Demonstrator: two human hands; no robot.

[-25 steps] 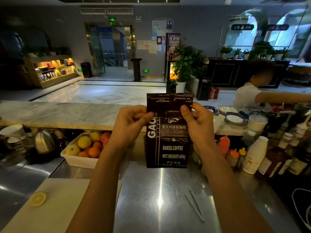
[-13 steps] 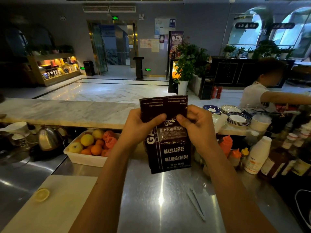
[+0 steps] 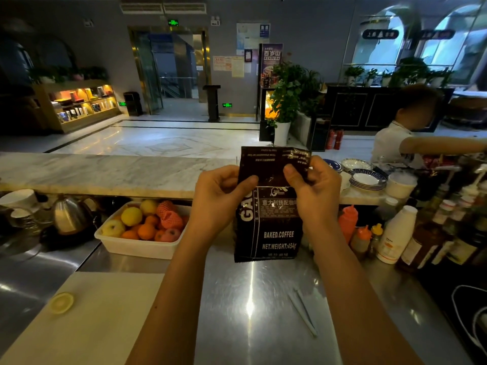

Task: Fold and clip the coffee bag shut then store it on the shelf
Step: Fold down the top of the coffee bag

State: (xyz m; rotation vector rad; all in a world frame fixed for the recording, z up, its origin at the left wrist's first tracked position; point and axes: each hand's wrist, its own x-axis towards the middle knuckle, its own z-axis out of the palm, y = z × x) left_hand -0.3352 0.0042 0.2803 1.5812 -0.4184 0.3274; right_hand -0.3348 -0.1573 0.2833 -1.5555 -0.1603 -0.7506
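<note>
A dark brown coffee bag (image 3: 274,227) with white print stands upright on the steel counter (image 3: 250,306), its top flap folded down toward me. My left hand (image 3: 218,196) pinches the flap's left side with the thumb on the front. My right hand (image 3: 313,191) pinches the right side the same way. A long pale clip (image 3: 303,312) lies flat on the counter in front of the bag, a little to the right, apart from both hands.
A white tub of fruit (image 3: 143,233) and a kettle (image 3: 69,214) sit to the left. Sauce bottles (image 3: 395,233) crowd the right. A cutting board (image 3: 79,320) with a lemon slice lies near left. Stacked plates (image 3: 366,177) and a person (image 3: 400,138) are at far right.
The top flap has been pressed down further and both thumbs have shifted along the fold. The bag has moved slightly right and stands straighter.
</note>
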